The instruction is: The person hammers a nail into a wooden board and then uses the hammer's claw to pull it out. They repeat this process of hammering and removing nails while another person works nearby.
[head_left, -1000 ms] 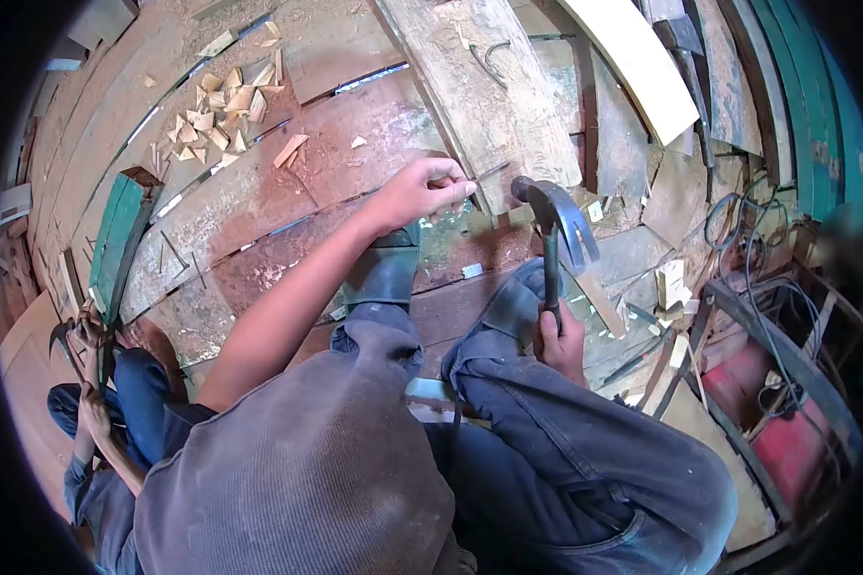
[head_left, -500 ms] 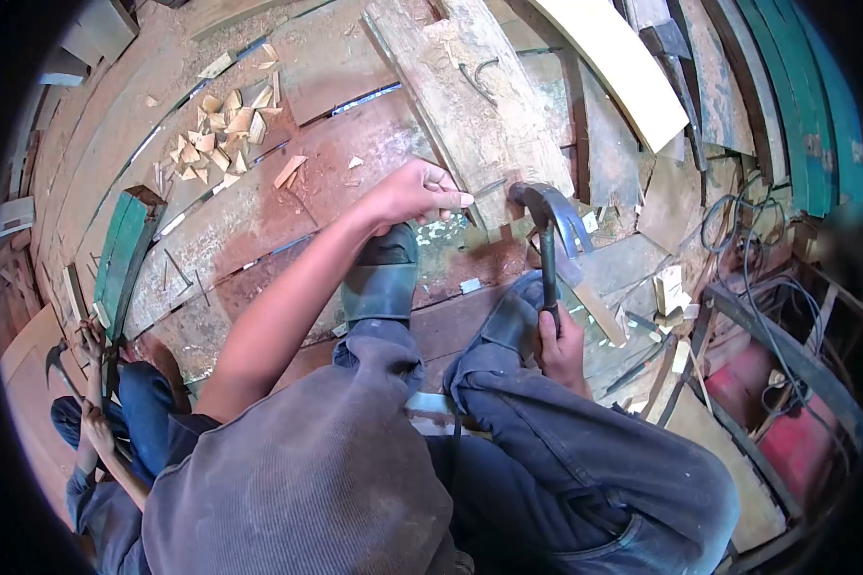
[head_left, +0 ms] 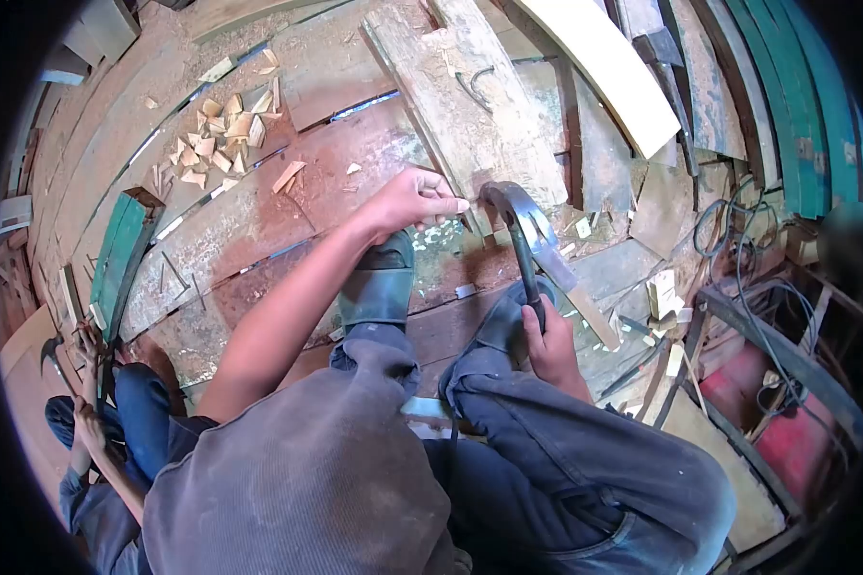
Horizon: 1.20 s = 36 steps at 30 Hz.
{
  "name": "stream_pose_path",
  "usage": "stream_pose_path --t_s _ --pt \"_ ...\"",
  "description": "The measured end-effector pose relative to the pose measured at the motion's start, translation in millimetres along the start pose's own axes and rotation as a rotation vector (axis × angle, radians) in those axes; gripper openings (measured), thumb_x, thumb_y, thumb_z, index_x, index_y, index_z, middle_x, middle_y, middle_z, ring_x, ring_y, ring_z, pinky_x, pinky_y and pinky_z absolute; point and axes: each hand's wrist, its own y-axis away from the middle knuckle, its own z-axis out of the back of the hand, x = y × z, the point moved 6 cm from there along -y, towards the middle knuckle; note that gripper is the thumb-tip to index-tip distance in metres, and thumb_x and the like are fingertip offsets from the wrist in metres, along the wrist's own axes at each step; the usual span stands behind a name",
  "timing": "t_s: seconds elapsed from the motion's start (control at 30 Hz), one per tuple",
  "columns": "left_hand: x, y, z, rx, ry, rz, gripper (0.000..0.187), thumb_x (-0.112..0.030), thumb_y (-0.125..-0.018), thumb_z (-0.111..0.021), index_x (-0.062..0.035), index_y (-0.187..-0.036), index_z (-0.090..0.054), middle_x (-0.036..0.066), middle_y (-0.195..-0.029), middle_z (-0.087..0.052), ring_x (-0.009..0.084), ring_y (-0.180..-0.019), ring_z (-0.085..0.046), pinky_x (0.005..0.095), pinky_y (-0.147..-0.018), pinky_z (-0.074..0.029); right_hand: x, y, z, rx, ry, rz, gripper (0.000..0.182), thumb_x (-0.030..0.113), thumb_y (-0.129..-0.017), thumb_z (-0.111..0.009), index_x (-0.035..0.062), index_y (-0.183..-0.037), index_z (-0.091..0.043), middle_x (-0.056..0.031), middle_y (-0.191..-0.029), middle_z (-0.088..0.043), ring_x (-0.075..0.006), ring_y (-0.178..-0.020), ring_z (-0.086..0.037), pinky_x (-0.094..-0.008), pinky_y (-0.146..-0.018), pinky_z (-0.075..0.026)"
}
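Observation:
My left hand (head_left: 417, 199) is closed in a pinch beside the near end of a worn wooden plank (head_left: 499, 125); what lies between its fingertips is too small to make out now. My right hand (head_left: 551, 350) is wrapped round the dark handle of a claw hammer (head_left: 527, 235). The hammer's head is just right of my left fingertips, over the plank's end, with its curved claw towards the right. Two bent pieces of metal (head_left: 475, 88) lie farther up on the plank.
Wood chips (head_left: 225, 134) are heaped at the upper left. A green block (head_left: 125, 251) stands at the left, near another person's hands (head_left: 91, 412) with a hammer. A pale curved board (head_left: 609, 72), cables (head_left: 738, 225) and a red object (head_left: 786, 431) are on the right.
The hammer head has moved left, closer to my left fingertips, and my right hand has shifted slightly left with it. A thin nail seen earlier at my left fingertips no longer shows clearly.

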Motion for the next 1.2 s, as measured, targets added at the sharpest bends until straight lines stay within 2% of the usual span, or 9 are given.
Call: stream_pose_path --t_s 0.03,0.13,0.23,0.33,0.53,0.63,0.83,1.03,1.2 --pt "-0.3 0.0 0.2 -0.005 -0.003 -0.011 0.029 -0.033 -0.083 -0.08 -0.0071 -0.081 -0.066 -0.002 -0.067 -0.061 0.0029 -0.052 -0.048 0.0195 -0.046 -0.034 -0.3 -0.5 0.1 -0.009 -0.012 -0.017 0.027 0.027 -0.101 -0.054 0.0007 -0.095 -0.055 -0.0069 -0.06 -0.048 -0.0146 -0.054 -0.044 -0.033 -0.052 -0.038" --pt "-3.2 3.2 -1.2 0.0 -0.068 -0.063 0.03 -0.033 -0.088 -0.075 -0.0054 -0.082 -0.066 -0.002 -0.067 -0.059 0.0041 -0.055 -0.049 0.022 -0.048 -0.037 4.4 -1.0 0.9 0.005 -0.012 -0.02 0.027 0.028 -0.102 -0.053 0.0011 -0.095 -0.055 -0.0059 -0.06 -0.047 -0.0133 -0.055 -0.044 -0.0326 -0.052 -0.038" --pt "-5.8 2.8 -4.3 0.013 -0.298 -0.261 0.032 -0.033 -0.096 -0.065 -0.0037 -0.082 -0.064 -0.002 -0.067 -0.058 0.0058 -0.059 -0.051 0.0241 -0.054 -0.039 7.3 -2.0 1.4 0.011 -0.028 -0.042 0.027 0.028 -0.102 -0.053 0.0014 -0.095 -0.055 -0.0059 -0.061 -0.047 -0.0133 -0.056 -0.043 -0.0322 -0.053 -0.038" --pt "0.5 8.2 -15.6 0.08 -0.132 -0.216 0.035 -0.032 -0.102 -0.055 -0.0032 -0.083 -0.063 -0.003 -0.068 -0.055 0.0061 -0.063 -0.05 0.0244 -0.06 -0.04 9.0 -2.8 0.7 -0.017 -0.012 -0.021 0.027 0.028 -0.102 -0.053 0.0014 -0.095 -0.055 -0.006 -0.061 -0.046 -0.0134 -0.056 -0.044 -0.0322 -0.053 -0.038" --pt "6.2 3.9 -15.3 0.055 -0.175 -0.251 0.035 -0.032 -0.103 -0.054 -0.0035 -0.083 -0.062 -0.005 -0.069 -0.049 0.005 -0.066 -0.044 0.0241 -0.06 -0.038 6.5 -1.2 2.2 0.002 -0.014 -0.032 0.028 0.028 -0.101 -0.053 0.0006 -0.096 -0.056 -0.0074 -0.061 -0.047 -0.0144 -0.055 -0.045 -0.0329 -0.052 -0.038" --pt "2.0 5.6 -14.6 0.023 -0.182 -0.295 0.036 -0.032 -0.102 -0.056 -0.0032 -0.081 -0.062 -0.005 -0.07 -0.049 0.0046 -0.066 -0.043 0.0241 -0.06 -0.037 6.8 1.8 5.7 0.023 0.003 -0.098 0.026 0.026 -0.099 -0.056 -0.0003 -0.099 -0.056 -0.0185 -0.064 -0.054 -0.0349 -0.057 -0.056 -0.0396 -0.055 -0.042" --pt "2.2 4.8 -13.8 0.018 -0.173 -0.262 0.036 -0.033 -0.1 -0.058 -0.0035 -0.079 -0.062 -0.007 -0.067 -0.046 0.003 -0.064 -0.04 0.0238 -0.056 -0.034 14.9 -1.7 16.9 0.015 0.057 -0.031 0.026 0.026 -0.099 -0.056 0.0 -0.098 -0.057 -0.017 -0.061 -0.053 -0.0344 -0.053 -0.056 -0.04 -0.053 -0.042" --pt "3.4 1.8 -12.0 0.004 -0.206 -0.314 0.036 -0.033 -0.1 -0.059 -0.0038 -0.08 -0.063 -0.008 -0.065 -0.046 0.0026 -0.062 -0.04 0.0239 -0.054 -0.033 14.0 13.5 24.8 -0.084 0.064 0.222 0.022 0.023 -0.098 -0.057 0.0006 -0.095 -0.057 -0.0176 -0.062 -0.054 -0.0352 -0.054 -0.058 -0.0421 -0.053 -0.043" --pt "1.4 2.1 -11.1 -0.023 -0.211 -0.313 0.038 -0.032 -0.1 -0.06 -0.0023 -0.077 -0.063 -0.007 -0.065 -0.047 0.0032 -0.062 -0.041 0.0244 -0.054 -0.034 10.7 -1.6 13.6 0.059 0.09 -0.007 0.018 0.019 -0.096 -0.059 0.0016 -0.095 -0.055 -0.0191 -0.064 -0.055 -0.0387 -0.059 -0.059 -0.0417 -0.054 -0.043"
